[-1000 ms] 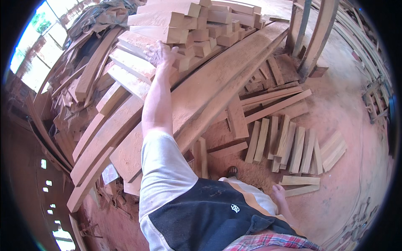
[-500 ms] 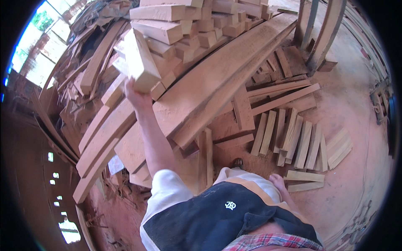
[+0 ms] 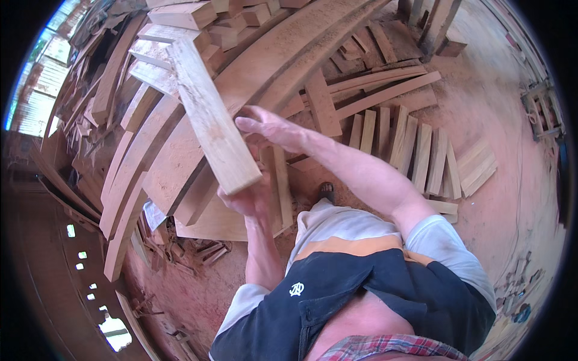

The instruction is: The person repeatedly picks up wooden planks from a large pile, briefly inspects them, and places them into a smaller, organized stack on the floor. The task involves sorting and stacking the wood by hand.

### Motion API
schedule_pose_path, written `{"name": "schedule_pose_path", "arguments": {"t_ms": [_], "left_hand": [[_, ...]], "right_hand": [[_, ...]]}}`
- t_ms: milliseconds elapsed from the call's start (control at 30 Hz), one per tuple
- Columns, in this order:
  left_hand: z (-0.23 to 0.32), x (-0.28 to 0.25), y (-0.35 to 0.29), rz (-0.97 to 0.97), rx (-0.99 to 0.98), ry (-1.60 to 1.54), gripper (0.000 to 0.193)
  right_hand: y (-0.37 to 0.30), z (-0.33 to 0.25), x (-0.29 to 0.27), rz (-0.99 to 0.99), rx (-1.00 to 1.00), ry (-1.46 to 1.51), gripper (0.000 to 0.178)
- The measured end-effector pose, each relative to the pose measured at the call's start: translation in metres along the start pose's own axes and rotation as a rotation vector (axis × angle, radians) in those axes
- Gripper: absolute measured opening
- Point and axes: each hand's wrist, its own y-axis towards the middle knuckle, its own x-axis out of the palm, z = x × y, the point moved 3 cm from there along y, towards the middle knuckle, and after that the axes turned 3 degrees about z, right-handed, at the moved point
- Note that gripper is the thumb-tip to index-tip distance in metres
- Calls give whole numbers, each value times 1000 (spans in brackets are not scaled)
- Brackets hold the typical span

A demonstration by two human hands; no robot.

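Observation:
A long, pale squared wooden block (image 3: 214, 120) slants across the view over the larger timbers. My left hand (image 3: 244, 198) is closed around its near end from below, the fingers partly hidden by the wood. At the block's right side, my right hand (image 3: 262, 127) grips the edge, and its fingers beneath are partly hidden. The block's far end lies over or close to other pale blocks (image 3: 153, 54); I cannot tell whether it touches them.
Stacked wooden blocks (image 3: 180, 15) stand at the far left. A long dusty beam (image 3: 289, 45) runs diagonally behind my hands. Short wooden pieces (image 3: 421, 156) stand in a row at right, near loose boards (image 3: 385, 96). Wood scraps (image 3: 205, 253) litter the floor at lower left.
The block has come from the stack toward me in my left hand, its near end now lower. My right hand has risen from beside my body to the block's side.

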Motion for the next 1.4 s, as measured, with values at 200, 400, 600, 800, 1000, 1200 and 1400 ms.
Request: {"name": "schedule_pose_path", "arguments": {"t_ms": [200, 400, 600, 800, 1000, 1200, 1400], "left_hand": [[-48, -48, -87, 125, -372, 96, 73], [-118, -83, -116, 109, -853, 156, 72], [-211, -56, -100, -321, -1009, 690, 107], [-330, 59, -48, -663, -834, 857, 111], [-371, 103, -99, -583, -664, 923, 96], [-370, 82, -151, -809, -592, 1041, 109], [-356, 64, -166, -974, -549, 1254, 109]], "right_hand": [[-52, 56, -36, 141, -62, 173, 75], [-161, 126, -121, 535, -74, 207, 70], [-298, 124, -180, 778, -270, -35, 103], [-400, 97, -189, 891, -303, -352, 121], [-462, 80, -173, 1163, -129, -709, 127], [-472, 118, -143, 1489, -67, -733, 112], [-470, 153, -132, 1561, -27, -613, 101]]}}
